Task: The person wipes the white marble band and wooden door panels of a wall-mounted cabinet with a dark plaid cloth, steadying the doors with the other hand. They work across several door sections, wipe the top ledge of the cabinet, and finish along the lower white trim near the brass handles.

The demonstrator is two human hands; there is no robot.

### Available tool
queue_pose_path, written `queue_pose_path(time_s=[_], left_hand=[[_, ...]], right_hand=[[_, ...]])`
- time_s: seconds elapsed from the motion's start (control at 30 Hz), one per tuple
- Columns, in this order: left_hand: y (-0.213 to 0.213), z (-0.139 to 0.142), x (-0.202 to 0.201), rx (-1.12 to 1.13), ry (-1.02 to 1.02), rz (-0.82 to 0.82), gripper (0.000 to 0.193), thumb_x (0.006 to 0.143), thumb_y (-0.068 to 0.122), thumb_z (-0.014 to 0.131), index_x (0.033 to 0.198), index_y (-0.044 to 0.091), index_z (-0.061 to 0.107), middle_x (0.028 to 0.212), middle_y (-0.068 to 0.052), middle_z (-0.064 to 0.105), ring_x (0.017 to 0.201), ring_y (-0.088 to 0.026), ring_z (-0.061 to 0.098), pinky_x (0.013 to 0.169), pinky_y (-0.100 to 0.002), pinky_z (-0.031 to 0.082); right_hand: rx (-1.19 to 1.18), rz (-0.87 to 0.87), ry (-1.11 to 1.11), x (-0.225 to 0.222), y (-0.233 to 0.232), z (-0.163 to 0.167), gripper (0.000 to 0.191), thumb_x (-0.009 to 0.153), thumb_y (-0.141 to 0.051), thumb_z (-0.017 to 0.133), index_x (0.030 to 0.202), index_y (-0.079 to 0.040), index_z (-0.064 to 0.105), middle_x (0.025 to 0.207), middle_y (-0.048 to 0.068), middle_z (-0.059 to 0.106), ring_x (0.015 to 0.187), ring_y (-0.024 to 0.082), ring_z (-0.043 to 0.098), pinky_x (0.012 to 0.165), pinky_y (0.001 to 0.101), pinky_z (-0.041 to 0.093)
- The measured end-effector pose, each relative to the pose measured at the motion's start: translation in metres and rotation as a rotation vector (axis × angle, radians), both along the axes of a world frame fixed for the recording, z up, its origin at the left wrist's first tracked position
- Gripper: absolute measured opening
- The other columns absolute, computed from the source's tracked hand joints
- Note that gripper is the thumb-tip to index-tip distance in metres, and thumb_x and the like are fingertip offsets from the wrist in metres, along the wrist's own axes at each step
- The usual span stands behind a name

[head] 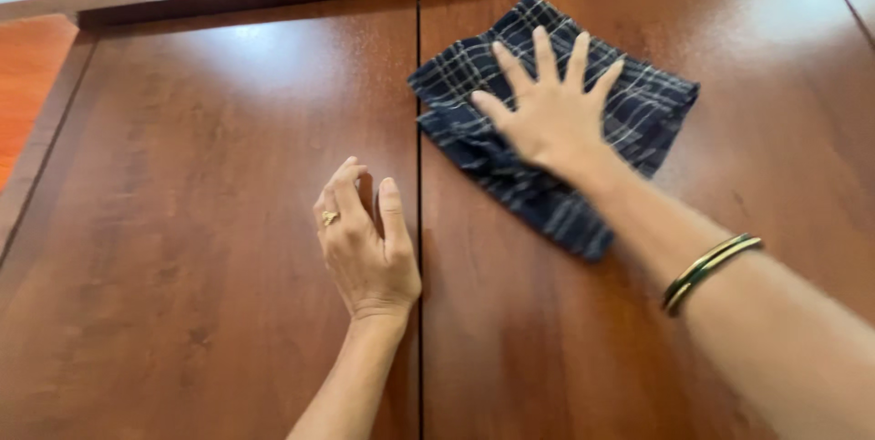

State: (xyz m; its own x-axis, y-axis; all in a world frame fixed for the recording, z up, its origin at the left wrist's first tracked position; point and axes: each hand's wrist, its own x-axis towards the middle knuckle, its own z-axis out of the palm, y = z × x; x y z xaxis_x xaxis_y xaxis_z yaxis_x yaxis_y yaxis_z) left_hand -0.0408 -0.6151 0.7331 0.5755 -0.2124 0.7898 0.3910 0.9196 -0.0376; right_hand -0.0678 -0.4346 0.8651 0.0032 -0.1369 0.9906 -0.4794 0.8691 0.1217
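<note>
right hand (551, 117) flat on plaid cloth (638, 112)

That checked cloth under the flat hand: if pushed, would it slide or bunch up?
The checked cloth is probably floppy: its edges lie rumpled. On the glossy wooden surface it would likely slide easily under the spread right hand, perhaps wrinkling at its loose lower end.

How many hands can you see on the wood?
2. The left hand rests, fingers curled, on the left wooden panel. The right hand presses flat on the dark checked cloth.
</note>
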Motion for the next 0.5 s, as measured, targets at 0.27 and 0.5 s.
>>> queue_pose_path(time_s=[0.27,0.5], left_hand=[[0.002,-0.001,0.005,0.012,-0.021,-0.035,0.045,0.105,0.033,0.051,0.136,0.0,0.058,0.131,-0.019,0.064,0.125,-0.037,0.056,0.106,-0.046,0.045],[0.006,0.0,0.002,-0.186,-0.152,0.328,0.043,0.101,0.034,0.053,0.13,0.005,0.067,0.146,-0.015,0.06,0.141,-0.034,0.048,0.12,-0.049,0.03]], right_hand=[[0.688,-0.058,0.195,0.006,-0.026,-0.078,0.074,0.093,-0.071,0.034,0.159,-0.041,0.022,0.168,0.004,0.0,0.152,0.04,-0.009,0.112,0.0755,-0.006],[0.205,-0.052,-0.052,-0.017,0.074,0.0,0.084,0.084,-0.084,0.027,0.159,-0.048,0.014,0.169,-0.003,-0.01,0.153,0.034,-0.018,0.115,0.0711,-0.014]])
